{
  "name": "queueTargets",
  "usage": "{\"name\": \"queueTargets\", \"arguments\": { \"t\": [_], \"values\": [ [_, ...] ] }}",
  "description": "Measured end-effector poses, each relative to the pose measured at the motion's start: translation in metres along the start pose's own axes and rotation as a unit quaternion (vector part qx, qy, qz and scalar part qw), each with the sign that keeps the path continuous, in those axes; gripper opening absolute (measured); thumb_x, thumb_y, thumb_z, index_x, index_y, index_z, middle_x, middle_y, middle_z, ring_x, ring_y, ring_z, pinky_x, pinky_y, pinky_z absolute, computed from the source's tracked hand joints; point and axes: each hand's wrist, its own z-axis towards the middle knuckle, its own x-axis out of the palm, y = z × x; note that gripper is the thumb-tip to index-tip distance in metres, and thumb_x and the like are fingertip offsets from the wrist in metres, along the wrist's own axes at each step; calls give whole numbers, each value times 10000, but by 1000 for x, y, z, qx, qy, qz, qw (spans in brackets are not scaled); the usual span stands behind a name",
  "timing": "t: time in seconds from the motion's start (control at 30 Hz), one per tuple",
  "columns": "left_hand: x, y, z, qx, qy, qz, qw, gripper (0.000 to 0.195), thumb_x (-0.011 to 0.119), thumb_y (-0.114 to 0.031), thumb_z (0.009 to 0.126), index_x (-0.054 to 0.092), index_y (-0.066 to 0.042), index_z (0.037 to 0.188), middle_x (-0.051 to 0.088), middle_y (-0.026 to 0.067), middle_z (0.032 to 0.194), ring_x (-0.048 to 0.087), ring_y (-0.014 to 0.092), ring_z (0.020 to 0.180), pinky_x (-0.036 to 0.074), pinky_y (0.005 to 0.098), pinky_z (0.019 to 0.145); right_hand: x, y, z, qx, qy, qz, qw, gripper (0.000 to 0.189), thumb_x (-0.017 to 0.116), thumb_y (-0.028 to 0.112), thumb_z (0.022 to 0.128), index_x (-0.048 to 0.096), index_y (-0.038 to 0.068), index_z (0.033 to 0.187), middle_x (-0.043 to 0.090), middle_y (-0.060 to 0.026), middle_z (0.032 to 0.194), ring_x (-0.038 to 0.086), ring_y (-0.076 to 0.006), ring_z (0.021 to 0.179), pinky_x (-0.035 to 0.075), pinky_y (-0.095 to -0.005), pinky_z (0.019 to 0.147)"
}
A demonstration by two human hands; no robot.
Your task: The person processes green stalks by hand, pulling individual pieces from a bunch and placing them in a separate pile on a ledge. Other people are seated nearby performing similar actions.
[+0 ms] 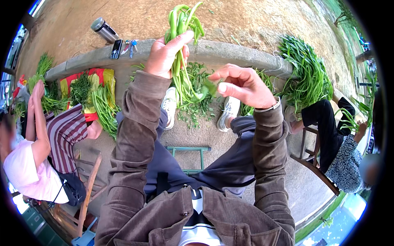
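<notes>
A bunch of long green leafy-vegetable stems [178,66] is gripped in my left hand [167,52], the thick ends up and the thin ends hanging down. My right hand [244,84] is to the right of the stems, its thumb and forefinger apart. Just off its fingertips is a blurred green leaf [210,87]; whether it touches them is unclear. Below both hands, loose plucked leaves [197,113] lie scattered on the ground between my white shoes [230,112].
Along a stone kerb [221,50] are a steel flask [104,29], a keypad phone [116,49] and keys [132,46]. A big heap of greens [307,73] lies at right. Seated people flank me; more stems [104,107] lie left, by a red-and-yellow bag [109,81].
</notes>
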Motion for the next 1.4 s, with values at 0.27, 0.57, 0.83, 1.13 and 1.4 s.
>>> {"name": "queueTargets", "arguments": {
  "t": [0.27, 0.57, 0.83, 1.13, 1.4],
  "values": [
    [14, 9, -3, -35, 51, 9, 998, 147, 620, -225, 839, 540, -109, 798, 514, -17, 589, 470, 77, 425, 381, 211, 394, 28, -20, 12, 5, -65, 2, 998, 174, 708, 133, 762, 626, 51, 892, 575, 70, 742, 439, 4, 555, 370, -164, 484],
    [6, 1, -5, -58, 73, 8, 996, 146, 588, -190, 820, 559, -48, 827, 598, 58, 686, 611, 161, 586, 502, 259, 532, 26, -20, 13, 19, -88, 66, 994, 115, 661, 105, 807, 645, 14, 876, 596, 29, 695, 514, -26, 583, 422, -179, 514],
    [3, -6, -8, -68, 114, 39, 990, 215, 580, -174, 809, 557, -22, 959, 642, 121, 834, 646, 191, 757, 533, 272, 563, 2, -4, 2, 44, -119, 36, 991, 153, 622, 142, 848, 637, 1, 907, 599, 21, 708, 531, -34, 601, 436, -179, 535],
    [4, 2, -4, -34, 23, 27, 999, 161, 630, -211, 795, 575, -60, 809, 578, 29, 642, 614, 144, 587, 474, 248, 459, 10, -13, 7, 41, -102, -85, 990, 186, 632, 172, 842, 602, 9, 758, 553, 20, 569, 479, -28, 521, 405, -199, 473],
    [11, 5, -3, -31, 4, 22, 999, 161, 615, -206, 813, 518, -109, 729, 493, -29, 588, 485, 78, 464, 379, 217, 409, 23, -5, 6, -157, -25, -83, 984, 128, 590, 123, 866, 577, 16, 796, 537, -6, 636, 475, -68, 612, 408, -247, 565]
  ]
}}
